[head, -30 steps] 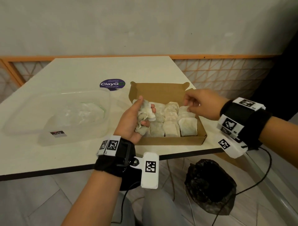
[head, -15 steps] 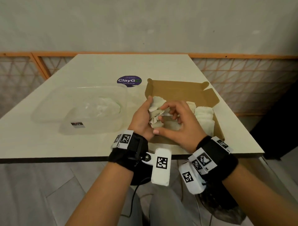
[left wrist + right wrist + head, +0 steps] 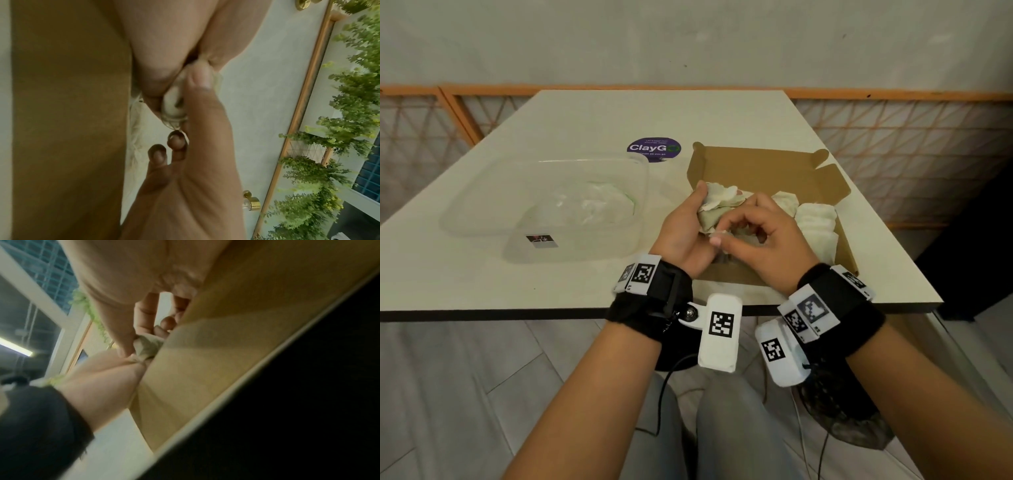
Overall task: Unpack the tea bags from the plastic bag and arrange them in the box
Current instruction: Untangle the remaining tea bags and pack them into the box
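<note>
The left hand holds a bunch of tea bags above the near left part of the cardboard box; its grip is curled round the bunch, the thumb up along the left side of it and the fingers hidden behind; the right hand meets it from the right, its grip pinched, thumb and forefinger closed on the lower edge of the bunch, the other fingers loosely bent above the box; in the left wrist view a fingertip presses a pale tea bag against the palm; in the right wrist view the fingers close on a crumpled tea bag beside the brown box wall, though the picture is blurred; more tea bags lie packed flat in the right part of the box, its lid flap standing open at the far side; the box sits on the pale counter near its front edge; to the left stands a clear plastic container with the crumpled plastic bag inside it; a round purple sticker lies on the counter behind them; both wrists wear black bands with printed markers.
</note>
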A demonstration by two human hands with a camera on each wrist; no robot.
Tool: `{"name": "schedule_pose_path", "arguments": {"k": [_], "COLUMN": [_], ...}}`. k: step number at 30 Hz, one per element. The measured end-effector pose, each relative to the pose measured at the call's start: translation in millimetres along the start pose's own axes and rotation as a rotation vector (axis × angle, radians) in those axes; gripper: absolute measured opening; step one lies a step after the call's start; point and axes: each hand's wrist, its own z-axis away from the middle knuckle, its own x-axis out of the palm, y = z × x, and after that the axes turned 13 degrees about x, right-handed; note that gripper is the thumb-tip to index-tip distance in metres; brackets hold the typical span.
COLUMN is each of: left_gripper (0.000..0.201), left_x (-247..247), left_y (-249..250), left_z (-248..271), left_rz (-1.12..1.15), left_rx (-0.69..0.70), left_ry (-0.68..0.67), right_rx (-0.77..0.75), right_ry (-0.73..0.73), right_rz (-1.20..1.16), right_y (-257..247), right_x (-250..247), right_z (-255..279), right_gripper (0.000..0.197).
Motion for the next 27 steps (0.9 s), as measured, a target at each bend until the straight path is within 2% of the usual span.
{"name": "schedule_pose_path", "arguments": {"k": [4,7,9,13,15,17,18,23,27], "left_gripper": [0.039,0.035,0.033,0.045,0.033,0.015,0.013,0.022,0.015], "left_x": [-1.5,-4.4,-5.8,-5.5,-4.8,-3.9,-3.6,-3.5,-2.2], "left_y": [-2.2,-3.7,-4.4,-4.4,-5.2,-5.4,-5.1,-6.1,-5.3], "left_z": [-2.7,-6.3,-8.3,-6.6,-4.5,-3.1,-2.8,-4.2,-3.5], "left_rz": [0.057,0.012,-0.049,-0.257,-0.277,-0.276,-0.285,-0.299,-0.263], "left_rx": [0.052,0.066,0.076,0.127,0.153,0.165,0.174,0.178,0.156], "left_ry": [-0.052,-0.071,-0.081,-0.200,-0.245,-0.223,-0.209,-0.179,-0.177], "right_rx": [0.099,0.231,0.282,0.326,0.350,0.366,0.375,0.397,0.373], "right_ry": [-0.018,0.029,0.034,0.046,0.062,0.066,0.059,0.039,0.034], "right_rz": [-0.331,-0.584,-0.673,-0.680,-0.703,-0.694,-0.677,-0.683,-0.715], "right_y": [-2.0,1.2,2.2,-0.7,-1.4,-1.6,-2.0,-0.9,-0.8], "right_x": [-10.4,-16.4,-17.6,-16.7,-17.5,-18.1,-17.6,-17.5,-18.3], "right_z": [-6.0,-11.1,-13.3,-15.4,-15.8,-15.7,-16.0,-16.6,-16.8], "right_gripper": [0.008,0.010,0.008,0.008,0.007,0.006,0.005,0.008,0.014]}}
